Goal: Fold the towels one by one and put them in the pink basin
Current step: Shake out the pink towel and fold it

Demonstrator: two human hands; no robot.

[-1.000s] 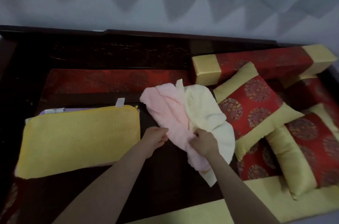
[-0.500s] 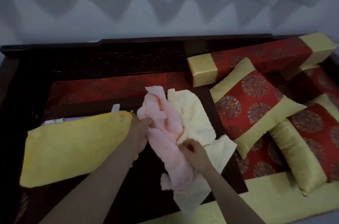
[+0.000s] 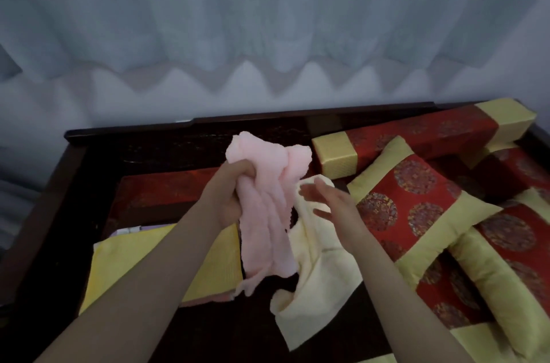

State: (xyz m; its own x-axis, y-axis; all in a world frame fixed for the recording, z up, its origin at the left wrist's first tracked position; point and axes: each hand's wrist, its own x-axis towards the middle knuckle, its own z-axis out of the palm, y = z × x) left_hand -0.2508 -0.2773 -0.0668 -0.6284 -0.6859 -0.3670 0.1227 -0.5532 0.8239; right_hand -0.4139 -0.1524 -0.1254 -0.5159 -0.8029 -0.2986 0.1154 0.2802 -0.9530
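Observation:
My left hand (image 3: 230, 199) grips a crumpled pink towel (image 3: 265, 214) near its top and holds it up off the dark wooden bench, so it hangs down in loose folds. My right hand (image 3: 330, 202) hovers just right of it with fingers spread, holding nothing. Beneath that hand a cream towel (image 3: 315, 282) lies rumpled on the bench, one end toward the front edge. A folded yellow towel (image 3: 143, 261) lies flat at the left, partly hidden by my left forearm. No pink basin is in view.
Red and gold cushions (image 3: 416, 208) pile up at the right, with a long bolster (image 3: 416, 136) behind them. The dark bench back (image 3: 148, 136) runs across the rear, under a pale curtain (image 3: 268, 20). A gold-trimmed pad edges the front right.
My left hand lifted the pink towel up off the cream one. My right hand let go of the towels and opened. The view tilted upward.

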